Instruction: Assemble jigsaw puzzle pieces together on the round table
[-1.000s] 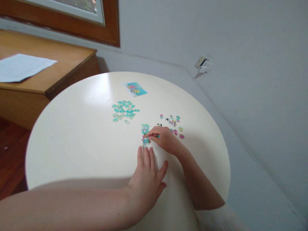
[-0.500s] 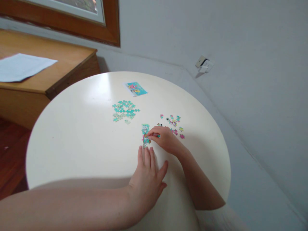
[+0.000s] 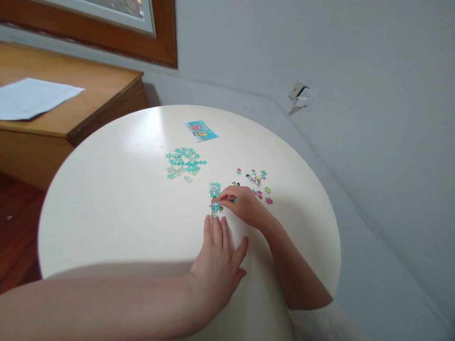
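A partly joined jigsaw puzzle point(image 3: 214, 189) lies on the white table in front of me, a narrow upright strip showing a pale cartoon figure on turquoise. My left hand point(image 3: 216, 260) is open, its fingers stretched out and their tips resting at the strip's lower end. From the right, my right hand point(image 3: 241, 201) reaches over with thumb and forefinger pinched on a puzzle piece at the strip's right edge. The fingers mostly hide that piece. Loose pink, yellow and dark puzzle pieces point(image 3: 259, 194) lie just beyond my right hand, some of them covered by it.
A heap of turquoise and pale green puzzle pieces point(image 3: 185, 163) lies farther back on the round white table point(image 3: 117, 203). Behind it is a small picture card point(image 3: 202, 130). A wooden cabinet point(image 3: 103, 109) with a paper sheet point(image 3: 35, 98) stands at left, a wall at right.
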A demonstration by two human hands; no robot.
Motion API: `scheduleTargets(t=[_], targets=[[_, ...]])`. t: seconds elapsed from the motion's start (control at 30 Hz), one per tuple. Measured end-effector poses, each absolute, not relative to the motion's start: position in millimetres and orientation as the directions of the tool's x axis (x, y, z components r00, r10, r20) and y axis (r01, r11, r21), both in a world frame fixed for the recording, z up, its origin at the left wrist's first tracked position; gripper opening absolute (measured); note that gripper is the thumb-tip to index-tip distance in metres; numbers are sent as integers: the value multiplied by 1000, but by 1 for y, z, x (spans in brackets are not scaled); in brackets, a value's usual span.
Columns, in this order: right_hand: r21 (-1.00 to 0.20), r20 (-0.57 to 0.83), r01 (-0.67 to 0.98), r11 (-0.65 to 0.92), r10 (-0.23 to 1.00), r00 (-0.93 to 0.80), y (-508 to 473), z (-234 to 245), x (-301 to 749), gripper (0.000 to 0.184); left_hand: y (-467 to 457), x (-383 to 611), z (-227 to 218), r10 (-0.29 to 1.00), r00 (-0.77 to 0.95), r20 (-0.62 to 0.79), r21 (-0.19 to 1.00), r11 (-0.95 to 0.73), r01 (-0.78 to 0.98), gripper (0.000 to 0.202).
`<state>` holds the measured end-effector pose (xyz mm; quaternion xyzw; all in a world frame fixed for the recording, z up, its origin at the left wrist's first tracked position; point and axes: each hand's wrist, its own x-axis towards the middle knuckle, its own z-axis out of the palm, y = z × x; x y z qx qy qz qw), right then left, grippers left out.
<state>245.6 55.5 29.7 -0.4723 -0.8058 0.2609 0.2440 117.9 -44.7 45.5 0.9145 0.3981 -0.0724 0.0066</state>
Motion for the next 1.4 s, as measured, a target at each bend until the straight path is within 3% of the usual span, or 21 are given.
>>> scheduleTargets(t=[0.77,1.4], targets=[[-658,125,643,391,900,-418,55,32,245,13,-44,118,43,729,672,-134,-36,-681,731,56],[-654,141,642,401,898,-417,55,30,247,11,-46,117,40,734,677,-51,-25,-679,734,54]])
